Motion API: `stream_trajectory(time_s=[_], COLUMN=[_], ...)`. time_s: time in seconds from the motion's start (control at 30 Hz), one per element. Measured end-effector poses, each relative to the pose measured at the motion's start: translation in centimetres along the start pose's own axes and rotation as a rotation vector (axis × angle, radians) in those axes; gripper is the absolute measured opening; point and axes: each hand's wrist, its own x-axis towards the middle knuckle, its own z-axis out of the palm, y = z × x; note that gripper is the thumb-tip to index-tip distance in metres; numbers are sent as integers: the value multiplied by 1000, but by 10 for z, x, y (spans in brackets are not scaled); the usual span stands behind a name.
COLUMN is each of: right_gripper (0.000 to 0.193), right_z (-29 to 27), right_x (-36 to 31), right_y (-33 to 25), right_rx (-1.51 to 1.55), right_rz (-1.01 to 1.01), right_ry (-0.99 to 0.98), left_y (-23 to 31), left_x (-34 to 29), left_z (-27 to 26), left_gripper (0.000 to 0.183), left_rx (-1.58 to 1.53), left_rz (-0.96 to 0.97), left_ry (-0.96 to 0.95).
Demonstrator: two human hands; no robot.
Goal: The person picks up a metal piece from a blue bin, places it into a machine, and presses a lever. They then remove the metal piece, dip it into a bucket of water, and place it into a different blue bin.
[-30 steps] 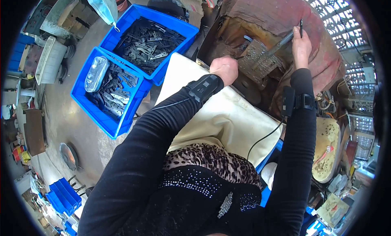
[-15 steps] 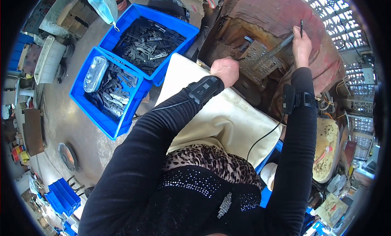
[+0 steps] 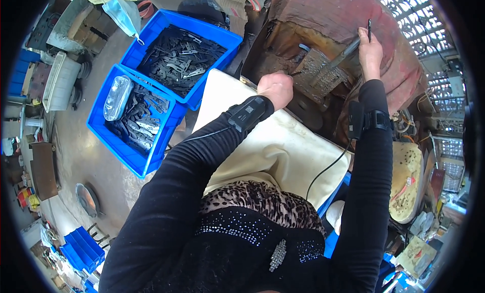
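My left hand (image 3: 276,89) is a closed fist at the near edge of a grimy, rust-brown work recess (image 3: 283,49). A thin dark sliver shows just past its knuckles; what the fingers hold is hidden. Farther right, my right hand (image 3: 371,55) is wrapped round a thin dark rod (image 3: 369,28) whose tip sticks up above the fingers. A grey metal bar (image 3: 337,61) slants from beside that hand down to a speckled, dirt-crusted metal block (image 3: 322,75) in the recess. Dark red cloth (image 3: 323,12) drapes behind and right of the recess.
Two blue bins (image 3: 234,43) (image 3: 96,126) of dark flat metal parts (image 3: 177,60) stand to the left; the nearer also holds a clear plastic pouch (image 3: 118,98). A cream sheet (image 3: 283,141) covers my lap. A blue face mask (image 3: 123,15) hangs by the far bin.
The whole view has shifted slightly. Both hands stay closed in about the same places, and the bar and block look unmoved.
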Motion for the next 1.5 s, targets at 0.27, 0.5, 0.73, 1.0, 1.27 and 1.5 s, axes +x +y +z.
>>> stream_trajectory(time_s=[0.27, 0.5, 0.73, 1.0, 1.27, 1.5], right_gripper=[33, 32, 32, 32, 32, 32], right_z=[0, 0, -1, -5, -4, -3], right_x=[-1, -1, 1, -1, 1, 1], right_y=[-2, -4, -2, -7, -5, -4], right_rx=[21, 2, -5, -15, -35, -59], right_rz=[25, 35, 38, 38, 33, 18], right_ry=[4, 2, -11, -43, -40, -27], left_y=[1, 0, 0, 0, 0, 1], left_x=[-2, -1, -1, -1, -1, -1], left_z=[-2, -1, 1, 2, 1, -1], left_gripper=[17, 17, 16, 17, 18, 19], left_rx=[20, 14, 24, 27, -8, -9], left_rz=[45, 53, 58, 51, 31, 32], left_ry=[64, 73, 92, 68, 37, 48])
